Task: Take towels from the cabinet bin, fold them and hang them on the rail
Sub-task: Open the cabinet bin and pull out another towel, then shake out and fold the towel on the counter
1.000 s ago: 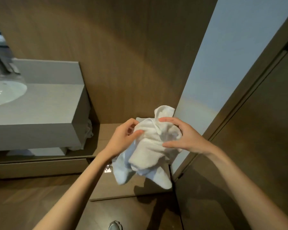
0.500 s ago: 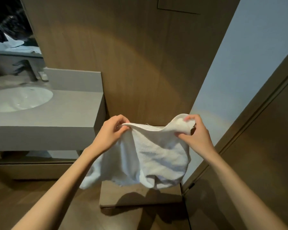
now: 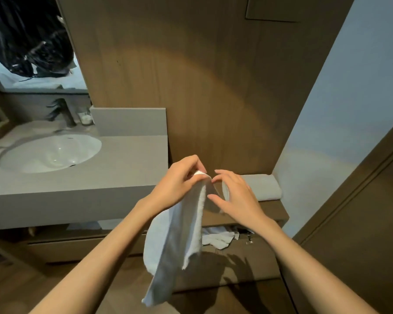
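Sink (image 3: 50, 152) at the surface's left end. Left hand (image 3: 179, 182) pinches the towel (image 3: 179, 236) top, doubled, hanging in front of the surface's right edge. Right hand (image 3: 234, 193) fingers spread, touching the top. Advice: match corners before creasing.

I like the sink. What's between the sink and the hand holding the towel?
Only bare grey countertop lies between sink and left hand, in the head view.

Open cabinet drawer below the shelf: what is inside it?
Crumpled white towels lie inside the drawer. The held towel and the right hand cover its left part, so how many are left cannot be told.
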The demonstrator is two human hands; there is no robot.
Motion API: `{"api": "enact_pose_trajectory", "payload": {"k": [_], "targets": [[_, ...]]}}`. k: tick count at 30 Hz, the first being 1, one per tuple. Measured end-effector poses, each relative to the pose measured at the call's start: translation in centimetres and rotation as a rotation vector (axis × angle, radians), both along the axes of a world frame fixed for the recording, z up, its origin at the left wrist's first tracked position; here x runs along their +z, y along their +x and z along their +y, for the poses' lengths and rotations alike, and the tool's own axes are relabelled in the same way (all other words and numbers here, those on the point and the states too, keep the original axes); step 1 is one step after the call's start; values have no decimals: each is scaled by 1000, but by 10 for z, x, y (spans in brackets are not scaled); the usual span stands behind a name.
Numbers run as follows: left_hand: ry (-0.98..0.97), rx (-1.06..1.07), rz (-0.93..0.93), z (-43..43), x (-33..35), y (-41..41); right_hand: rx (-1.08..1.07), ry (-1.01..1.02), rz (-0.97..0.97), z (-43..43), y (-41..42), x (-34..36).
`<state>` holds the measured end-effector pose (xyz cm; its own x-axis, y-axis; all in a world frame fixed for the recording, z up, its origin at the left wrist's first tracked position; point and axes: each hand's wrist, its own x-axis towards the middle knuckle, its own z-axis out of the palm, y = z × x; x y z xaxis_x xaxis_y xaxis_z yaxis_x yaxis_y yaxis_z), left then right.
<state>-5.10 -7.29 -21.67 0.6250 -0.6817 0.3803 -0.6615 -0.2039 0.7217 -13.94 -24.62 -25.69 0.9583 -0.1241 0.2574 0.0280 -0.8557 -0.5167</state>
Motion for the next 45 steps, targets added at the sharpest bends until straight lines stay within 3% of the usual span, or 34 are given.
{"api": "enact_pose_trajectory", "payload": {"k": [3, 7, 11, 15, 20, 24, 31, 36, 39, 45], "targets": [[-22, -31, 39, 21, 4, 12, 75, 215, 11, 16, 17, -2], [-103, 3, 118, 43, 8, 28, 174, 190, 18, 28, 42, 0], [-100, 5, 152, 56, 7, 48, 285, 328, 83, 39, 68, 2], [-71, -23, 153, 59, 0, 71, 247, 331, 122, 49, 101, -8], [-18, 81, 154, 72, -23, 124, 98, 426, -63, 34, 143, 7], [134, 100, 168, 79, -49, 163, 146, 486, -164, 36, 175, 30], [357, 549, 185, 133, -121, 226, -3, 707, -280, 2, 229, 53], [402, 784, 145, 167, -117, 264, -155, 824, -147, -6, 262, 36], [322, 863, 98, 172, -86, 293, -260, 954, -103, 1, 285, 25], [-87, 797, 346, 164, -8, 355, -285, 1101, -132, 40, 337, 38]]}}
